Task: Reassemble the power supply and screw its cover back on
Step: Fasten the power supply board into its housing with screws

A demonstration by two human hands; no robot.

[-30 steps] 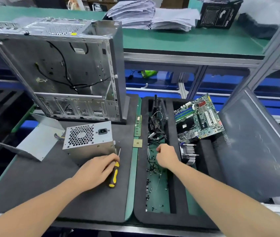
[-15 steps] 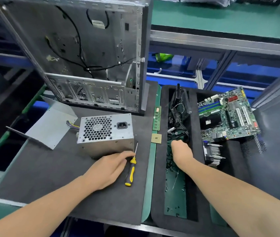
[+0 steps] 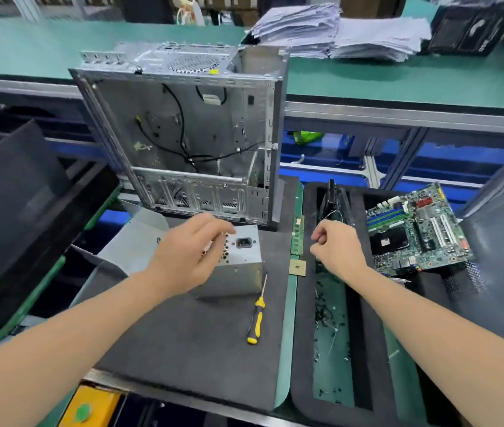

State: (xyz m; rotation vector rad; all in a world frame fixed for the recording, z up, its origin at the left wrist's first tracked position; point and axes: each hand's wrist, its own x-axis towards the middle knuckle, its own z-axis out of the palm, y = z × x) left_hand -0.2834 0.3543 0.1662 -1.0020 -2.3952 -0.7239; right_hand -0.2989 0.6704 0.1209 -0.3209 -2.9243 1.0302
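Left hand (image 3: 192, 257): moved off screwdriver (image 3: 255, 320); fingers spread over power supply (image 3: 239, 274).
Right hand (image 3: 337, 248): raised, fingers curled; contents unclear.

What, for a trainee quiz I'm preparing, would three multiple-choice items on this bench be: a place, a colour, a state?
1. Where is the screwdriver?
A. flat on the dark mat, beside the power supply
B. on top of the power supply
C. standing upright against it

2. What colours is its handle?
A. red and white
B. all blue
C. yellow and black

3. How is the left hand?
A. gripping the screwdriver
B. in a fist on the mat
C. open, fingers spread over the power supply

Key: 1 A, it lies loose on the mat by the silver box; 2 C, the handle is yellow with black; 3 C, the fingers are straight and hold nothing.
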